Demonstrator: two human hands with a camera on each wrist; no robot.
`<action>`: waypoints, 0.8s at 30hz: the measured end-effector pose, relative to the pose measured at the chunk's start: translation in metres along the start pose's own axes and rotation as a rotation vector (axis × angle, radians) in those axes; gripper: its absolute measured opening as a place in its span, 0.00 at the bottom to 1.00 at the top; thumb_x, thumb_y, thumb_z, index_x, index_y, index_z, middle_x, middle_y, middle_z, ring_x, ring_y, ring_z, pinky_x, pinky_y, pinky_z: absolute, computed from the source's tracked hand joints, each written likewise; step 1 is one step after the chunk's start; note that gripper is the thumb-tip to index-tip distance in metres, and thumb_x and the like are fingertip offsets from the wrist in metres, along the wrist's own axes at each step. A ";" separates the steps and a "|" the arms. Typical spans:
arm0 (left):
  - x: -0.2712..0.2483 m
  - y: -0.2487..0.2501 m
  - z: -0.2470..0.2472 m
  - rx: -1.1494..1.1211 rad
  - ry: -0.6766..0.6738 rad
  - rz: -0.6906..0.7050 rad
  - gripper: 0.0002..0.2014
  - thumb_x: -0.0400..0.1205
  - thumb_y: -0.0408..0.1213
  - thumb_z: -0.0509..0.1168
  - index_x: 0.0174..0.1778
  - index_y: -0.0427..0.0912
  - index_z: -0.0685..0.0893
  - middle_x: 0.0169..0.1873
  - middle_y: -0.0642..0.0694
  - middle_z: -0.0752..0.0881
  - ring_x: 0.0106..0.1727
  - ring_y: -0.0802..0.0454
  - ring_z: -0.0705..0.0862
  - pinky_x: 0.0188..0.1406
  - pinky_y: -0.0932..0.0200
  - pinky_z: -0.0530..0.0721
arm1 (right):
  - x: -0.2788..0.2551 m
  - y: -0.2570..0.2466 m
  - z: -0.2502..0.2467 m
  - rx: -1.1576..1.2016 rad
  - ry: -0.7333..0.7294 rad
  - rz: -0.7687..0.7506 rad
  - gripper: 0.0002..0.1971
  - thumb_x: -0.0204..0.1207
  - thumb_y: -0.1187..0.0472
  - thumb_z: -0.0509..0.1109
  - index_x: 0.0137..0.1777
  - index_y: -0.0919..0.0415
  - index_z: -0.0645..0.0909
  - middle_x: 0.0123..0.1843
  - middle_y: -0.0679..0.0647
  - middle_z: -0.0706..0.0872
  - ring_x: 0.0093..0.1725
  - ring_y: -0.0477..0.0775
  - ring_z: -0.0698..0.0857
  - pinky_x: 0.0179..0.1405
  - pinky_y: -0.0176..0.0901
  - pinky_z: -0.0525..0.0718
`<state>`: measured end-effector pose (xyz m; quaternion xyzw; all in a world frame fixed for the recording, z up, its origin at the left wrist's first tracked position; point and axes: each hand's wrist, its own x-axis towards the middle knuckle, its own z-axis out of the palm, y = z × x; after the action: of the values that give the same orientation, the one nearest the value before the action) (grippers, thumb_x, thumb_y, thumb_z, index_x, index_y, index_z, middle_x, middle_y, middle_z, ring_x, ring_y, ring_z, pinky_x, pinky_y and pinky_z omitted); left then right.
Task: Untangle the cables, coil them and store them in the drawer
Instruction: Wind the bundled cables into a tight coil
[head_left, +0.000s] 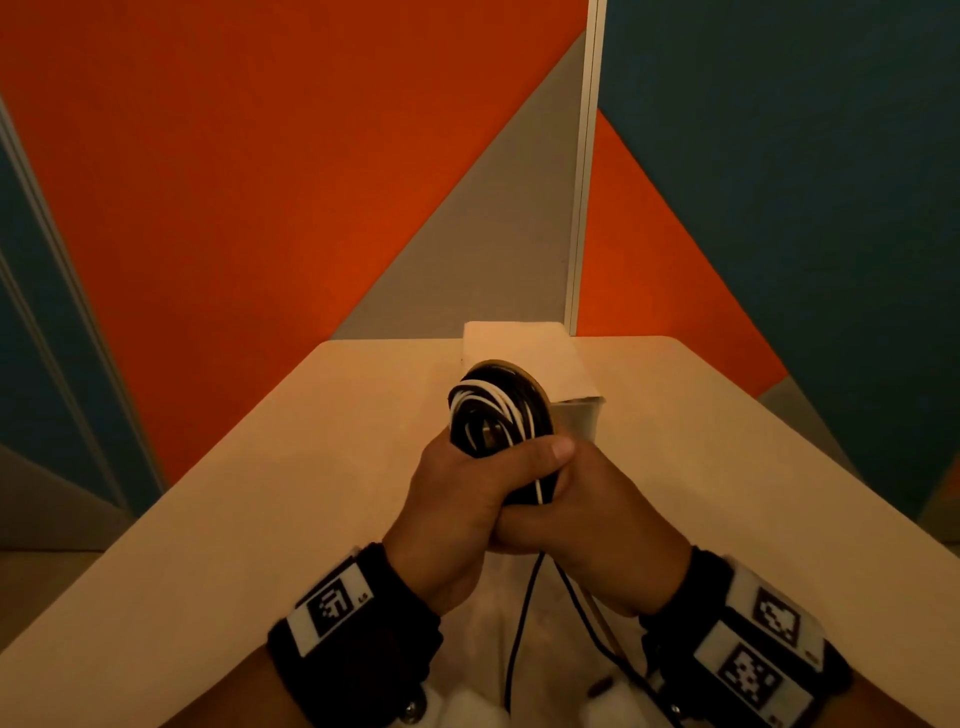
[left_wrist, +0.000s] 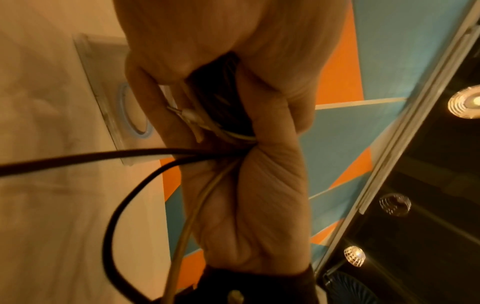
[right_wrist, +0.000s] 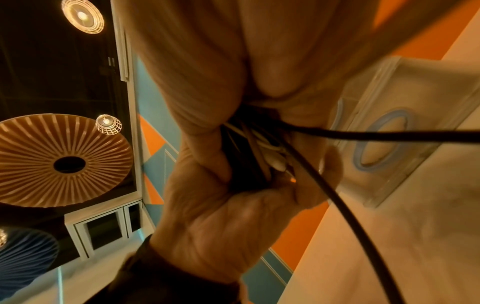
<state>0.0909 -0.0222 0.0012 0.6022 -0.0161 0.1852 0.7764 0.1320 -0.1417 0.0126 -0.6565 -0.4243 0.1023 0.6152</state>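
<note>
A coil of black and white cables (head_left: 491, 410) stands upright above the middle of the table. My left hand (head_left: 462, 493) grips its lower part, with the thumb laid across the front. My right hand (head_left: 602, 509) wraps round the same bundle from the right, pressed against the left hand. Loose black ends (head_left: 522, 618) hang down from under the hands towards me. The left wrist view shows my left hand (left_wrist: 249, 205) closed on black strands (left_wrist: 78, 159) and a pale cable (left_wrist: 197, 214). In the right wrist view my right hand (right_wrist: 221, 222) clamps the bundle (right_wrist: 254, 164). A translucent drawer (head_left: 577, 418) sits just behind the coil.
The drawer unit has a white top (head_left: 519, 348) and a front with a blue ring pull (right_wrist: 381, 142). It stands at the far edge of the white table (head_left: 249, 493). Orange, grey and teal wall panels (head_left: 260, 156) close off the back and sides.
</note>
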 end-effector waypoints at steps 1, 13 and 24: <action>0.000 0.000 0.001 0.000 -0.001 0.012 0.26 0.71 0.40 0.81 0.65 0.39 0.88 0.53 0.38 0.94 0.57 0.42 0.93 0.51 0.51 0.91 | 0.000 0.001 -0.002 0.006 0.003 0.003 0.27 0.72 0.79 0.73 0.70 0.59 0.81 0.61 0.56 0.90 0.63 0.54 0.89 0.62 0.59 0.88; 0.011 0.018 -0.017 0.434 -0.190 0.160 0.44 0.66 0.55 0.87 0.76 0.48 0.76 0.61 0.61 0.89 0.65 0.60 0.88 0.57 0.64 0.88 | 0.003 -0.003 -0.017 0.175 0.033 0.208 0.11 0.80 0.65 0.72 0.60 0.56 0.88 0.54 0.64 0.92 0.51 0.67 0.91 0.46 0.56 0.92; 0.002 0.035 -0.025 1.810 -0.434 1.028 0.40 0.80 0.55 0.74 0.88 0.52 0.70 0.89 0.34 0.60 0.91 0.34 0.54 0.80 0.14 0.52 | -0.002 -0.014 -0.022 0.216 -0.207 0.511 0.16 0.78 0.71 0.71 0.64 0.57 0.84 0.53 0.67 0.91 0.47 0.65 0.91 0.32 0.45 0.86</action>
<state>0.0773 0.0091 0.0276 0.8965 -0.2629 0.3228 -0.1516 0.1398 -0.1605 0.0291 -0.6587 -0.2925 0.3648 0.5894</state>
